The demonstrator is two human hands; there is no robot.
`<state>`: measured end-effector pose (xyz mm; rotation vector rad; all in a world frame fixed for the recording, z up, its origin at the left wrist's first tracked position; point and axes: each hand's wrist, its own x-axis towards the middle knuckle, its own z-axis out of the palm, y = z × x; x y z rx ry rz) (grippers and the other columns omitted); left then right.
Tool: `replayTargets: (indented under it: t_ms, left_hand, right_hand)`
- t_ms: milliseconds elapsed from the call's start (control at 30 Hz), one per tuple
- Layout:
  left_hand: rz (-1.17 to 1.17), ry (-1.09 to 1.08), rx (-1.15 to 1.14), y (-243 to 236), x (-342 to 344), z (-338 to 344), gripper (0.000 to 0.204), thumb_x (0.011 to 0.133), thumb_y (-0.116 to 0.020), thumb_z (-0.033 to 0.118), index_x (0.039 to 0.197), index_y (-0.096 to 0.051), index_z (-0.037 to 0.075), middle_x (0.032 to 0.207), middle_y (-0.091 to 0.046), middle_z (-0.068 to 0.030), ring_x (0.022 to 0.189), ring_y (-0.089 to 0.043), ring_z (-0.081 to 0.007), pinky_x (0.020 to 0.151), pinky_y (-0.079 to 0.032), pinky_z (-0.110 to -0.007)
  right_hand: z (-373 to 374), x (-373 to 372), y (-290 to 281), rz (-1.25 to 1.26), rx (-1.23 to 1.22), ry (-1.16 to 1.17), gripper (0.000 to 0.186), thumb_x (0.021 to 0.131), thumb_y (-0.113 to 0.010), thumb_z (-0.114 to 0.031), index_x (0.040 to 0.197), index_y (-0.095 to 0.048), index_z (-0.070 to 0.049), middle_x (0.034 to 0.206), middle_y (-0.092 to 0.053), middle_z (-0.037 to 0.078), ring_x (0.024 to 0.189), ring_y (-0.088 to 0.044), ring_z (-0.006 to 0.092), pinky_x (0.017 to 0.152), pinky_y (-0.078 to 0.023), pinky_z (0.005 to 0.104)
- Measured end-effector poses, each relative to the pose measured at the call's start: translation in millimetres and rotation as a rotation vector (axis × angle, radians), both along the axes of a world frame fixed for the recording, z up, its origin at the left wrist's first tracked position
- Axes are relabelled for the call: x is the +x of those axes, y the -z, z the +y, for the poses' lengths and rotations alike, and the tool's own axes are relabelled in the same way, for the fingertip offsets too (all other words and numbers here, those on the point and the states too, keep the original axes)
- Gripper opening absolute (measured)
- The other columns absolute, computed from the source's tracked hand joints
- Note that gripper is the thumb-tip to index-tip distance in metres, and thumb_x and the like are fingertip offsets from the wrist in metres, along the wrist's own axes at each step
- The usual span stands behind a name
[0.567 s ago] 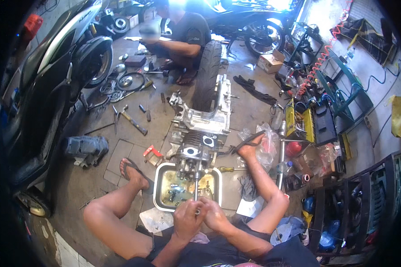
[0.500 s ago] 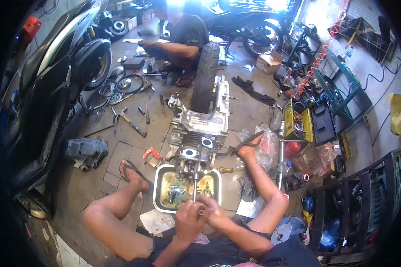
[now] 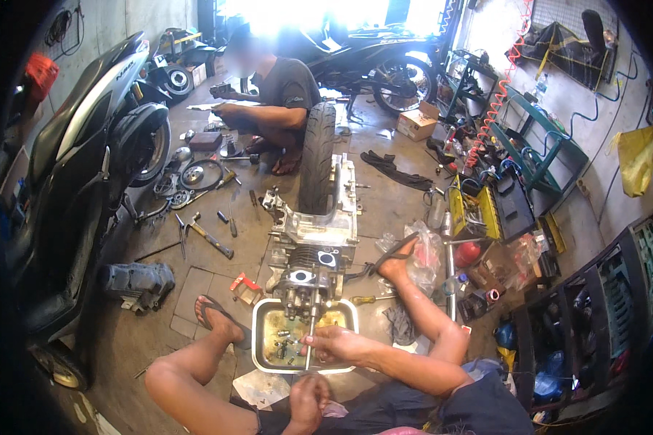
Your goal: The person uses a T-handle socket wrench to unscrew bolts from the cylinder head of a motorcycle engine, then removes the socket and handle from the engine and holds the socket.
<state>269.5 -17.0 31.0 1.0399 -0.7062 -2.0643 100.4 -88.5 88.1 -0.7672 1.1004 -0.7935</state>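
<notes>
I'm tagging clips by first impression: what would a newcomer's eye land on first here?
Probably the bare metal engine with a black tyre at its far end, mid-floor; the right hand grips a metal rod at the engine's near end. Next come the pale-rimmed tray below that end and the dark motorbike along the left side. The red coiled hose at upper right also stands out.

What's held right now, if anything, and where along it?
The right hand holds the long metal tool by its shaft, short of the near end. Whether the left hand holds anything can't be told.
</notes>
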Motion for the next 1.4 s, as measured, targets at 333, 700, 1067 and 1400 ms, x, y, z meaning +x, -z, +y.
replayTargets:
  t_ms: [333, 700, 1067, 1400]
  left_hand:
    - [0.079, 0.198, -0.186, -67.5, 1.8, 9.9, 0.054, 0.102, -0.045, 0.036, 0.151, -0.033, 0.018, 0.123, -0.047, -0.0087, 0.088, -0.049, -0.0093, 0.067, -0.044, -0.024]
    - [1.047, 0.030, 0.623, -62.7, 26.4, -1.1, 0.058, 0.104, -0.033, 0.043, 0.150, -0.027, 0.008, 0.079, -0.049, -0.0043, 0.046, -0.036, -0.0106, 0.040, -0.030, -0.026]
    - [0.473, -0.093, 0.545, -45.3, -4.4, -0.7, 0.066, 0.101, -0.033, 0.055, 0.146, -0.037, 0.005, 0.069, -0.039, 0.0012, 0.048, -0.033, -0.0062, 0.039, -0.030, -0.022]
    - [0.129, 0.049, 0.032, 276.2, 33.9, -18.2, 0.048, 0.104, -0.033, 0.049, 0.101, -0.047, 0.004, 0.064, -0.035, -0.0015, 0.045, -0.031, -0.0095, 0.041, -0.030, -0.023]
  right_hand:
    - [-5.1, -2.4, -4.6, 0.072, 0.136, -0.012, 0.035, 0.099, -0.056, -0.040, 0.093, -0.062, -0.007, 0.064, -0.044, -0.007, 0.058, -0.037, 0.0063, 0.052, -0.029, 0.0244]
    - [-4.2, 1.4, -2.1, -0.094, 0.085, 0.006, 0.027, 0.101, -0.055, -0.033, 0.097, -0.062, -0.007, 0.065, -0.043, -0.008, 0.056, -0.033, 0.0045, 0.049, -0.024, 0.0220]
    - [-6.7, -2.9, 14.6, -0.088, 0.095, -0.007, 0.028, 0.102, -0.052, -0.029, 0.115, -0.060, -0.005, 0.084, -0.054, -0.006, 0.058, -0.034, 0.0046, 0.051, -0.028, 0.0209]
    - [-12.8, 23.7, -12.4, -0.252, 0.136, 0.088, 0.024, 0.100, -0.056, -0.029, 0.094, -0.057, -0.006, 0.074, -0.051, -0.004, 0.056, -0.038, 0.0053, 0.055, -0.038, 0.0237]
